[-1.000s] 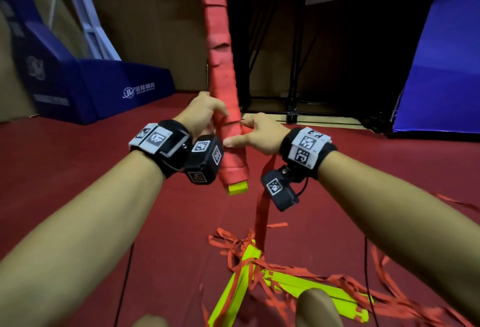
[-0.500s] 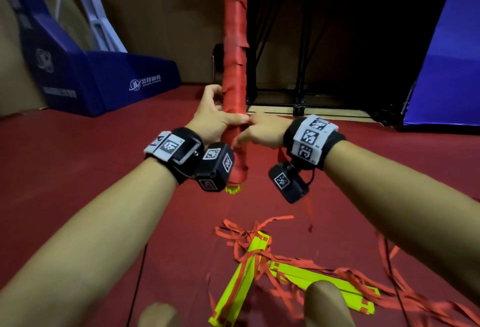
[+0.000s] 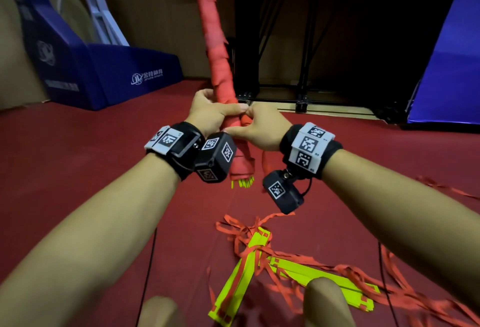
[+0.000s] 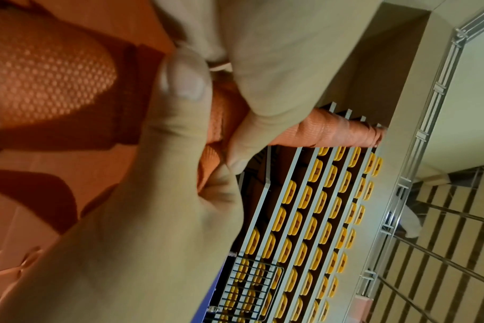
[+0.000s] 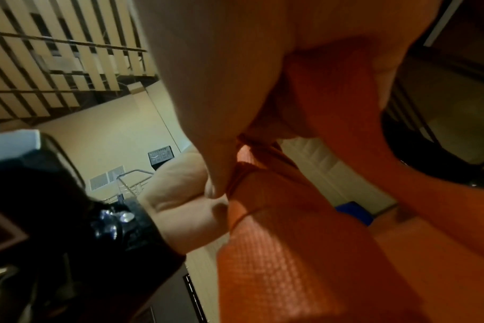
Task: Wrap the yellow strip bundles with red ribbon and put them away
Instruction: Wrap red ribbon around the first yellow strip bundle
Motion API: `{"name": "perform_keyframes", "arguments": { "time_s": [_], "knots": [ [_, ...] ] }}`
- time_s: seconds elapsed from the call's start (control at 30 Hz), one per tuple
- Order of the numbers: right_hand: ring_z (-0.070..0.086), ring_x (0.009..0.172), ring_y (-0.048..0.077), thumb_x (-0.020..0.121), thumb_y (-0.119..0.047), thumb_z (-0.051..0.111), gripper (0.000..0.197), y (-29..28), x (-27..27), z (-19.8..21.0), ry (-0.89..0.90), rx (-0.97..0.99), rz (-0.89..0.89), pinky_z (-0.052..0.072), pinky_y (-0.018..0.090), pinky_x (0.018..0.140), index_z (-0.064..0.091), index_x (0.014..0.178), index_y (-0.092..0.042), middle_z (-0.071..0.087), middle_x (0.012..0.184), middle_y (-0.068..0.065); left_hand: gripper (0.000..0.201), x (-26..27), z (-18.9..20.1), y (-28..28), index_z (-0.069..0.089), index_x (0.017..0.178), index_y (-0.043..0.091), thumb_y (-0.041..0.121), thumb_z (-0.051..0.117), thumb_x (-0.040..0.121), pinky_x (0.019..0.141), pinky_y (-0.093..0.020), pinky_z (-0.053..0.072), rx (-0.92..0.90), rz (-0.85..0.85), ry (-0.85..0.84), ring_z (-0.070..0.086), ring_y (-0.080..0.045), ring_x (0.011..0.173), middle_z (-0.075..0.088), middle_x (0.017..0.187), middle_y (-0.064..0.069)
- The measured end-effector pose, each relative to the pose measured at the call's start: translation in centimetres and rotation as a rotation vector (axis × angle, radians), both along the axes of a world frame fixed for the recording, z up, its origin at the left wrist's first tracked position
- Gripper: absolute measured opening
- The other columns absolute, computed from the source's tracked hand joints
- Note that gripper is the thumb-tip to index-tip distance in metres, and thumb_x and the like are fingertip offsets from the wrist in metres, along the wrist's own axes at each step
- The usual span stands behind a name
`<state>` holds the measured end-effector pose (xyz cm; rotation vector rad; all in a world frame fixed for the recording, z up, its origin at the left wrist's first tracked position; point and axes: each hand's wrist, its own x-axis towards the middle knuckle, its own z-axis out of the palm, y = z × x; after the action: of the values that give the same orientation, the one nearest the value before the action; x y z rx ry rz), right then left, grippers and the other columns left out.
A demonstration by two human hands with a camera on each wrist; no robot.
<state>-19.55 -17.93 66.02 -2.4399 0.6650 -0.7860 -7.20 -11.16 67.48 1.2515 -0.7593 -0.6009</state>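
The left grip (image 4: 158, 207) fills the lower left and centre of the frame, its thumb raised toward the top. The red-wrapped bundle (image 4: 337, 132) is held in it and runs off to the right. The right grip (image 4: 277, 54) is seen at upper centre, touching the thumb tip. Loose red ribbon (image 4: 50, 72), a translucent mesh, is spread across the upper left. Rows of yellow fixtures (image 4: 312, 218) and a metal truss (image 4: 428, 131) are seen at right.

Bundle (image 3: 219, 67): wrapped red, yellow tips at bottom. Ribbon (image 5: 277, 251): red, fine mesh weave. Floor (image 3: 78, 171) dark red. Loose strips (image 3: 237, 285) neon yellow. Wristbands (image 3: 184, 142) black, black-white markers.
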Motion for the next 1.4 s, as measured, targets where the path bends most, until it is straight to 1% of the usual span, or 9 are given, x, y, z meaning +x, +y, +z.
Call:
{"name": "perform_keyframes", "arguments": {
  "time_s": [0.1, 0.43, 0.5, 0.6, 0.73, 0.87, 0.97, 1.13, 1.4],
  "knots": [
    [0.066, 0.073, 0.017, 0.068, -0.068, 0.068, 0.054, 0.7, -0.1, -0.1, 0.045, -0.042, -0.038, 0.055, 0.037, 0.069, 0.07, 0.089, -0.018, 0.071, 0.079, 0.0, 0.085, 0.0, -0.8, -0.1, 0.047, 0.123, 0.008, 0.003, 0.097, 0.056, 0.079, -0.044, 0.063, -0.01, 0.042, 0.024, 0.072, -0.028, 0.089, 0.065, 0.11, -0.017],
    [0.067, 0.063, 0.021, 0.047, -0.058, 0.07, 0.053, 1.1, 0.4, -0.7, -0.057, 0.106, -0.117, 0.054, 0.036, 0.057, 0.066, 0.072, -0.012, 0.07, 0.069, 0.005, 0.062, 0.0, -1.0, 0.1, 0.05, 0.112, 0.009, 0.015, 0.093, 0.067, 0.07, -0.04, 0.06, -0.056, -0.026, 0.192, 0.066, -0.018, 0.072, 0.062, 0.093, -0.007],
    [0.065, 0.062, 0.021, 0.046, -0.053, 0.077, 0.065, 1.0, 0.1, -0.5, -0.172, 0.252, -0.073, 0.053, 0.034, 0.059, 0.066, 0.083, -0.001, 0.069, 0.071, 0.01, 0.013, 0.3, -0.1, 0.8, 0.071, 0.086, 0.009, 0.02, 0.078, 0.086, 0.066, -0.036, 0.06, -0.025, -0.189, 0.303, 0.069, -0.02, 0.064, 0.068, 0.077, -0.006],
    [0.061, 0.059, 0.018, 0.061, -0.033, 0.089, 0.048, 1.6, -0.3, -1.3, -0.265, 0.419, 0.045, 0.052, 0.032, 0.061, 0.061, 0.082, 0.0, 0.061, 0.068, 0.005, 0.052, 0.9, -0.7, 1.3, 0.073, 0.057, 0.009, 0.017, 0.048, 0.102, 0.058, -0.029, 0.059, 0.038, -0.36, 0.28, 0.07, -0.019, 0.058, 0.068, 0.065, -0.006],
    [0.066, 0.065, 0.017, 0.077, -0.017, 0.086, 0.024, 2.1, -0.8, -2.4, -0.272, 0.433, 0.14, 0.057, 0.036, 0.07, 0.066, 0.083, -0.006, 0.068, 0.073, 0.004, 0.036, 0.7, -1.0, 2.0, 0.076, 0.07, 0.005, 0.013, 0.053, 0.097, 0.101, -0.042, 0.053, 0.081, -0.433, 0.352, 0.068, -0.028, 0.099, 0.071, 0.11, -0.015],
    [0.06, 0.051, 0.016, 0.084, -0.036, 0.082, 0.025, 1.9, -1.2, -1.4, -0.035, 0.282, 0.14, 0.052, 0.032, 0.052, 0.061, 0.084, -0.021, 0.062, 0.068, 0.002, 0.013, 0.8, -0.7, 1.9, 0.066, 0.094, 0.009, -0.003, 0.065, 0.089, 0.079, -0.047, 0.062, 0.002, -0.336, 0.217, 0.072, -0.031, 0.081, 0.072, 0.09, -0.013],
    [0.055, 0.04, 0.018, 0.092, -0.038, 0.072, 0.028, 2.3, -1.3, -0.8, 0.161, 0.278, 0.161, 0.047, 0.029, 0.04, 0.052, 0.083, -0.021, 0.056, 0.058, 0.004, 0.039, 1.0, -1.0, 1.5, 0.053, 0.113, 0.009, -0.01, 0.07, 0.084, 0.064, -0.043, 0.062, 0.027, -0.267, 0.1, 0.071, -0.029, 0.069, 0.066, 0.086, -0.016],
    [0.031, 0.031, 0.013, 0.105, -0.022, 0.05, 0.021, 2.0, -1.2, -1.0, 0.143, 0.49, 0.14, 0.023, 0.015, 0.036, 0.051, 0.09, -0.007, 0.045, 0.058, 0.003, 0.043, 1.3, -1.4, 1.5, 0.051, 0.107, 0.014, -0.008, 0.077, 0.08, 0.067, -0.042, 0.061, 0.052, -0.238, -0.007, 0.07, -0.027, 0.068, 0.068, 0.081, -0.01],
    [0.044, 0.033, 0.013, 0.102, -0.008, 0.048, 0.027, 1.2, -1.9, 0.2, 0.208, 0.205, 0.119, 0.035, 0.021, 0.034, 0.055, 0.076, -0.009, 0.061, 0.067, 0.007, 0.05, 0.6, -1.6, 1.2, 0.053, 0.112, 0.014, 0.0, 0.084, 0.076, 0.065, -0.039, 0.06, -0.016, -0.137, -0.126, 0.068, -0.025, 0.076, 0.066, 0.091, -0.009]
  ]
}}
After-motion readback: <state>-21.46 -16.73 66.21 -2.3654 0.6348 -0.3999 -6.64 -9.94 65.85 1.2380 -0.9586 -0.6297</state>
